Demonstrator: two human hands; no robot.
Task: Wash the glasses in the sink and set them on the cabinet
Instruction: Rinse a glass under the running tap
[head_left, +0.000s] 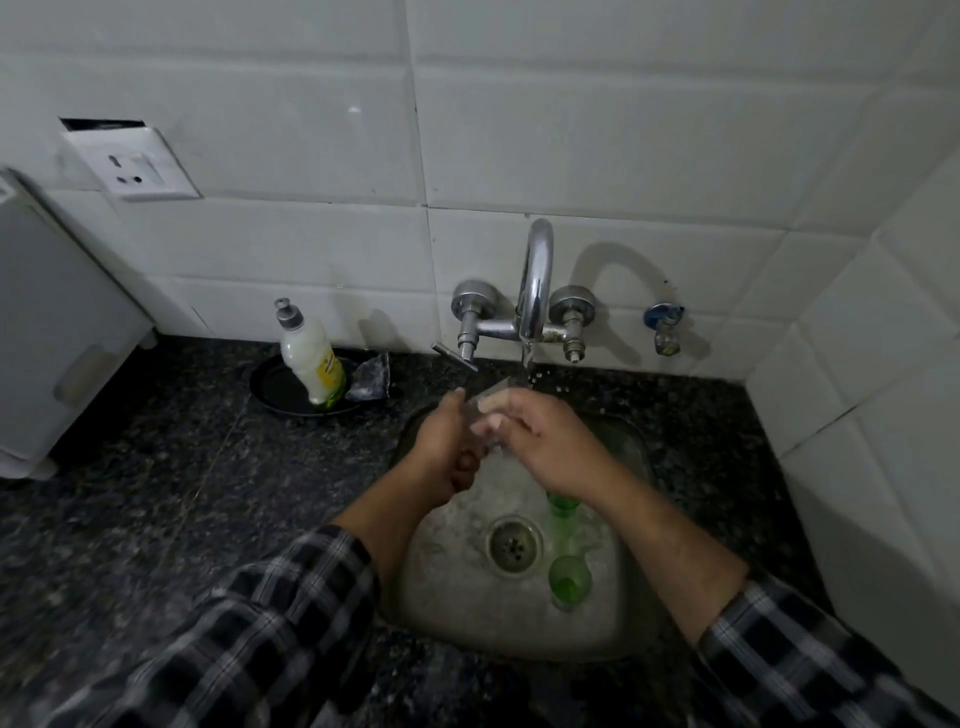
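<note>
A person in a checked shirt stands at a dark stone counter (171, 483) backed by white tiles, working over a steel sink (457, 618) sunk into its right half. At far left a pale appliance (57, 332) sits on the counter; further along, a soap bottle (310, 357) leans in a black dish (270, 387) against the wall. Above the far rim of the sink the tap (535, 291) is running. Both hands meet under the stream: the left hand (445, 448) is curled around the lower end of a clear glass (485, 410), and the right hand (545, 441) wraps it from the right, its fingers (491, 425) closed across the wall, some showing through the glass. The glass is tilted with its mouth toward the spout. Two green glasses (565, 551) lie in the basin right of the drain (514, 544), the near one with its mouth toward the onlooker. No washed glass shows on the counter, so the job looks to be in an early stage: one glass under the water, at least two waiting, none visibly set aside, though part of the counter lies out of sight
</note>
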